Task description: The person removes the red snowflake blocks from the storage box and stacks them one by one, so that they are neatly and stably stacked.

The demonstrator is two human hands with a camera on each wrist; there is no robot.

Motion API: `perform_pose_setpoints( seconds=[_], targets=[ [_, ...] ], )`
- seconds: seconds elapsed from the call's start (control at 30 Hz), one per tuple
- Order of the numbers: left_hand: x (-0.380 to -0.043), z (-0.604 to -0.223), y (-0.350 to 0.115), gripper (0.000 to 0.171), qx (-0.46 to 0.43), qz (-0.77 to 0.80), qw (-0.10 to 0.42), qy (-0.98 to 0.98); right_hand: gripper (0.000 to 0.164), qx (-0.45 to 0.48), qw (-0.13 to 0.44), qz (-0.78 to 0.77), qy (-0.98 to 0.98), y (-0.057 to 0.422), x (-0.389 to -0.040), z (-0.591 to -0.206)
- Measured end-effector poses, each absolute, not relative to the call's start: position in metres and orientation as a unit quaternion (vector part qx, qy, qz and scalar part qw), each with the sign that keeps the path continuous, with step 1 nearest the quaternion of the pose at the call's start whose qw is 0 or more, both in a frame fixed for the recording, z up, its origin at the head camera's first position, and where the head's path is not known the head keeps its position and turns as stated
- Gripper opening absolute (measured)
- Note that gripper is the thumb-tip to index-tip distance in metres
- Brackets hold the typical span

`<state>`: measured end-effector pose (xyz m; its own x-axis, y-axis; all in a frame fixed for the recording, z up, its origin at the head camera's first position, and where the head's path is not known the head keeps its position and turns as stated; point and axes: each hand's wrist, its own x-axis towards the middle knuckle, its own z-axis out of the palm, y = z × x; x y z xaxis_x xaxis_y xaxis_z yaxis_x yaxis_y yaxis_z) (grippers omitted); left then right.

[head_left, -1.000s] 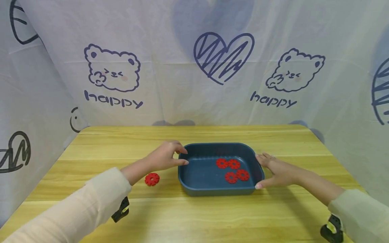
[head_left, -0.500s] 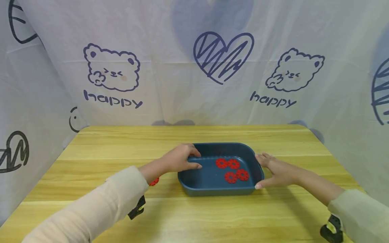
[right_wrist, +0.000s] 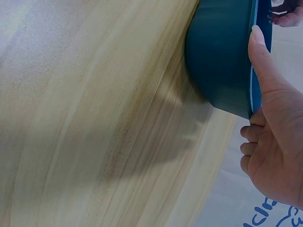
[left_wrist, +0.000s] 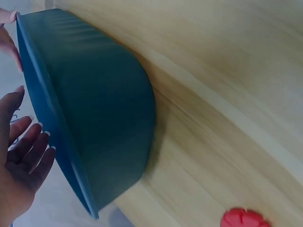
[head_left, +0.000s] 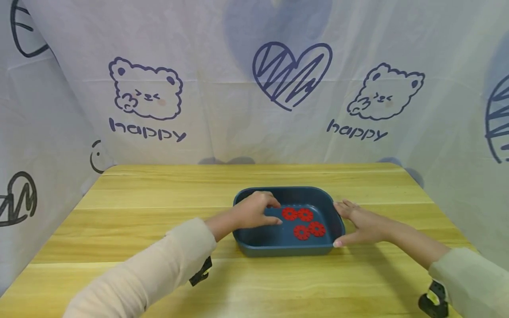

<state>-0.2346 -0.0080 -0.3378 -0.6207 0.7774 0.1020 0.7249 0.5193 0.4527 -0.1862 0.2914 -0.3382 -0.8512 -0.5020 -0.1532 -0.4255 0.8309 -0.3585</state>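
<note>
A dark blue, rounded rectangular plastic basin point(head_left: 278, 251) sits on the table. Four-lobed clusters aside, several red notched plastic discs point(head_left: 305, 215) lie flat on its floor, toward the right. My left hand point(head_left: 254, 211) hovers over the left part of the basin, thumb and fingers apart, nothing between them; fingertips point at the discs. My right hand point(head_left: 363, 225) holds the basin's right end, thumb on the near corner of the rim and fingers at the far corner. Another red disc point(left_wrist: 244, 218) rests on the table outside the basin, hidden behind the left arm in the head view.
The wooden table point(head_left: 159, 185) extends around the basin on all sides. A white cloth point(head_left: 222, 123) printed with bears and hearts hangs behind it. Black wrist cameras, such as the one on the left wrist point(head_left: 201, 271), hang below the sleeves.
My left hand has moved right, from the basin's left rim to above its inside, near the discs. Its forearm now covers the loose disc. The right hand and basin have stayed put.
</note>
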Motion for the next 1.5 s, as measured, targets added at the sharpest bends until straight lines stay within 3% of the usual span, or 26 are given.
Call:
perform_pose_setpoints(
  seconds=[0.8,1.5],
  targets=[
    [-0.24,-0.38,0.054,0.037,0.427,0.128,0.08,0.892,0.107,-0.243,0.124,-0.156,0.949,0.291,-0.185,-0.338],
    [-0.243,-0.388,0.063,0.026,0.43,0.088,0.079,0.895,0.108,-0.234,0.122,-0.158,0.951,0.29,-0.184,-0.343]
  ],
)
